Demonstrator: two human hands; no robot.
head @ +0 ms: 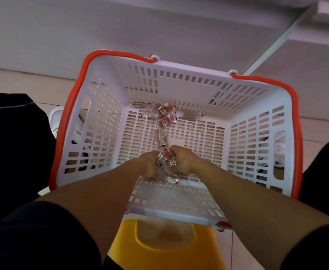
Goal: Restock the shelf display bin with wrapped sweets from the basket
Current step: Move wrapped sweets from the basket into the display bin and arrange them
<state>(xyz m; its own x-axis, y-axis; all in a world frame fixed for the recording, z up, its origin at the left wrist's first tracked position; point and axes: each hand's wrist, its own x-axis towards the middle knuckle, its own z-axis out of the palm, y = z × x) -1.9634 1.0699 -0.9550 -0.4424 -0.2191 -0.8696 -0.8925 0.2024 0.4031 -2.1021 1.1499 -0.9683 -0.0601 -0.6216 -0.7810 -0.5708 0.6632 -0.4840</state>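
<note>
A white slatted basket [257,145] with orange handles stands on the floor below me. Both my hands reach down into it. My left hand [149,164] and my right hand [181,159] are cupped together, gripping a bunch of clear-wrapped sweets [165,162] between them near the basket's near wall. A trail of wrapped sweets [164,117] runs from my hands to the far wall, brown with red and white labels. The shelf display bin is not in view.
A yellow plastic stool [165,248] sits under the basket's near edge. The white base of a shelf unit [159,32] rises behind the basket. White shoes [55,117] and dark trouser legs flank the basket on the tiled floor.
</note>
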